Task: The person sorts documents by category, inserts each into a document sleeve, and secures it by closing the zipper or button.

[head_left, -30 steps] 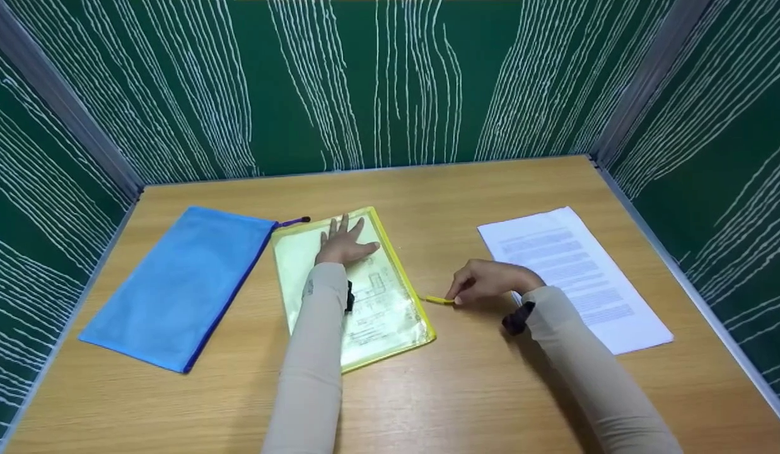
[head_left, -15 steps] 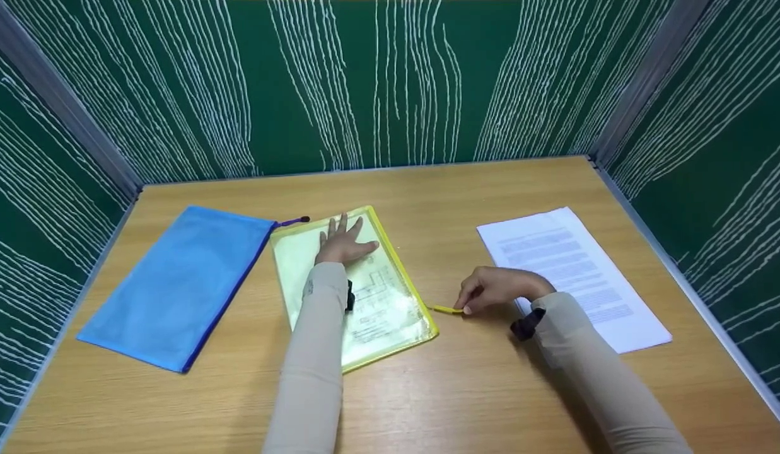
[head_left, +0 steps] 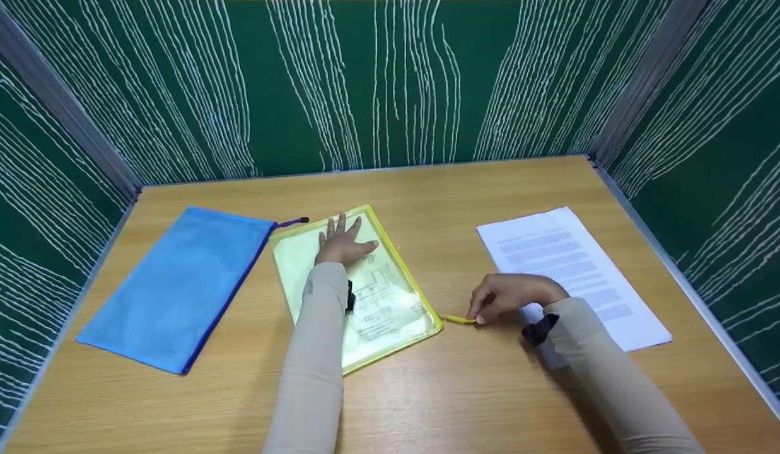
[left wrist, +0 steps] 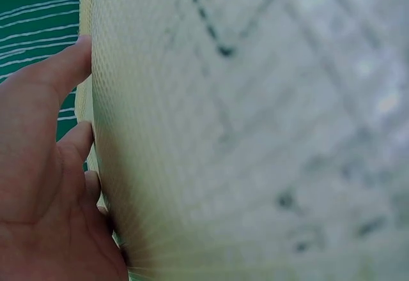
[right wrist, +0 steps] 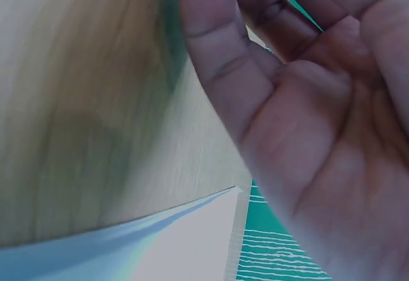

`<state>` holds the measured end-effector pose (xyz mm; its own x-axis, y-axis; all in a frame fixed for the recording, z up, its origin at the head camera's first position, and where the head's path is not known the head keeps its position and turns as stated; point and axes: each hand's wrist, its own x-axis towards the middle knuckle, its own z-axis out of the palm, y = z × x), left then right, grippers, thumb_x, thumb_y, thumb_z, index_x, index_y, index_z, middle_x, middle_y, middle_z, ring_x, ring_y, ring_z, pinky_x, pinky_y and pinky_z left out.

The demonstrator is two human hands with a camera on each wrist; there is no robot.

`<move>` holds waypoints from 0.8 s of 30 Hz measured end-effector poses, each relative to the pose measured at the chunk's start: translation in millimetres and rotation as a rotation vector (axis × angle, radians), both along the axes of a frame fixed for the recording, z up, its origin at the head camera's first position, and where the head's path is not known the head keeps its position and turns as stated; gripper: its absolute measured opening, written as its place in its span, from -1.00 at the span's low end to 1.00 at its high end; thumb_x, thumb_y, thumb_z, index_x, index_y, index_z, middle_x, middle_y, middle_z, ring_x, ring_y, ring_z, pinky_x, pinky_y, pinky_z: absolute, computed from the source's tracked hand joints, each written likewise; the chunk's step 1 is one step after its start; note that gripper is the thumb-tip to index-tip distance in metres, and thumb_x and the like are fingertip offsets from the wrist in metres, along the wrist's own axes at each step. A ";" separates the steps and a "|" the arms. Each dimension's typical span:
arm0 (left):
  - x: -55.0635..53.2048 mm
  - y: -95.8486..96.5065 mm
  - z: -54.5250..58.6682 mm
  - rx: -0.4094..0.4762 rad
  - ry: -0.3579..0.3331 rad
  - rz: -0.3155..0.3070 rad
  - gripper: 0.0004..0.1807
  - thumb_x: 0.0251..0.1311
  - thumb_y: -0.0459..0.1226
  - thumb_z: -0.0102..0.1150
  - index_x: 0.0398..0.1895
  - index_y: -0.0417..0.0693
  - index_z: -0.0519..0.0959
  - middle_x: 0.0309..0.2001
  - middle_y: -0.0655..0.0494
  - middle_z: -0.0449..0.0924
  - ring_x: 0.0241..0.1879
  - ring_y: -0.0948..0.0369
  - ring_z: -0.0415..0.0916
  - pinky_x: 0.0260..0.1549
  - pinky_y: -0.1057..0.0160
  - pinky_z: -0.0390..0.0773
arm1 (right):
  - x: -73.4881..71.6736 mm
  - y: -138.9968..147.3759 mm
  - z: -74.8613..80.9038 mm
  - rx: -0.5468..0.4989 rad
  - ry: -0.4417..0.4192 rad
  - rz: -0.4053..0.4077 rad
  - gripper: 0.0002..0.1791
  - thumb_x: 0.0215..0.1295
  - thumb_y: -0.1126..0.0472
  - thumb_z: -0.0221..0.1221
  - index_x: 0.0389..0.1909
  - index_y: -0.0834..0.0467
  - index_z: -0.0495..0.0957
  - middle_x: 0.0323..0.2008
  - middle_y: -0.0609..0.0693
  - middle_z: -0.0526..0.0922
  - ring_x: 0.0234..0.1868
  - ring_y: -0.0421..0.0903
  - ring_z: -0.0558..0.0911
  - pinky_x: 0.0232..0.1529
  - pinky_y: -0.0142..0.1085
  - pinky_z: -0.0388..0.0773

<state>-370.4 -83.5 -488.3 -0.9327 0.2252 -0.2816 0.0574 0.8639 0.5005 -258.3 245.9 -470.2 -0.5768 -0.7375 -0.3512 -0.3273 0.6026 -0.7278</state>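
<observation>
A clear zip folder [head_left: 390, 296] with yellow edging lies at the middle of the table, with printed paper showing through it. My left hand [head_left: 344, 244] rests on its upper part, fingers spread; the left wrist view shows the hand [left wrist: 51, 153] against the folder's mesh-textured face [left wrist: 211, 140]. Just past the folder's right edge, my right hand [head_left: 506, 295] pinches the end of a yellow zipper pull [head_left: 459, 319], near the lower right corner. In the right wrist view the curled right hand [right wrist: 300, 115] fills the right side, and the pull cannot be made out.
A blue zip folder [head_left: 181, 287] with a dark purple zipper lies at the left of the wooden table [head_left: 427, 403]. On the right is a stack of printed white paper [head_left: 572, 271], partly under the right forearm. Green walls [head_left: 390, 82] with white streaks enclose the table.
My right hand has drawn the yellow zipper pull along the folder's right edge, toward me and rightward, close to the lower corner. The folder has turned slightly; my left hand stays put.
</observation>
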 end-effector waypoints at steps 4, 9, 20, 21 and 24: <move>-0.5 -0.3 -0.6 0.004 0.006 0.001 -0.13 0.09 0.26 -0.08 0.42 0.24 -0.12 0.43 0.05 -0.48 0.37 -0.01 -0.61 0.28 -0.08 -0.49 | 2.6 1.5 1.5 -0.004 -0.010 0.022 -0.83 0.05 0.28 0.27 -0.29 0.15 0.69 -0.33 -0.04 0.67 -0.41 -0.34 0.49 -0.39 -0.51 0.45; 0.3 -0.5 -0.7 0.011 0.007 0.000 -0.13 0.09 0.25 -0.08 0.42 0.23 -0.12 0.43 0.04 -0.48 0.37 -0.01 -0.62 0.27 -0.08 -0.49 | 4.5 3.7 1.3 -0.008 -0.034 0.065 -0.82 0.05 0.29 0.26 -0.28 0.19 0.68 -0.33 -0.03 0.67 -0.42 -0.37 0.47 -0.42 -0.54 0.40; 0.8 0.9 1.2 0.002 0.010 0.015 -0.13 0.09 0.25 -0.06 0.42 0.23 -0.12 0.43 0.04 -0.47 0.37 -0.01 -0.60 0.28 -0.07 -0.49 | 4.4 4.9 -1.4 0.048 -0.085 0.055 -0.83 0.05 0.25 0.27 -0.30 0.12 0.70 -0.29 -0.09 0.67 -0.39 -0.36 0.46 -0.39 -0.53 0.39; 0.3 1.2 1.0 0.003 0.001 0.015 -0.12 0.08 0.25 -0.06 0.42 0.24 -0.12 0.43 0.04 -0.48 0.37 -0.01 -0.61 0.28 -0.07 -0.50 | 4.3 4.6 -1.5 0.056 -0.084 0.051 -0.84 0.05 0.25 0.27 -0.30 0.11 0.70 -0.29 -0.10 0.68 -0.39 -0.36 0.47 -0.39 -0.53 0.40; -0.3 1.4 0.6 0.005 -0.013 0.016 -0.12 0.08 0.26 -0.07 0.42 0.25 -0.14 0.43 0.05 -0.50 0.36 -0.01 -0.64 0.27 -0.07 -0.51 | 4.2 3.4 -1.3 0.082 -0.081 0.030 -0.84 0.04 0.26 0.28 -0.31 0.09 0.70 -0.32 -0.12 0.68 -0.44 -0.36 0.44 -0.44 -0.52 0.37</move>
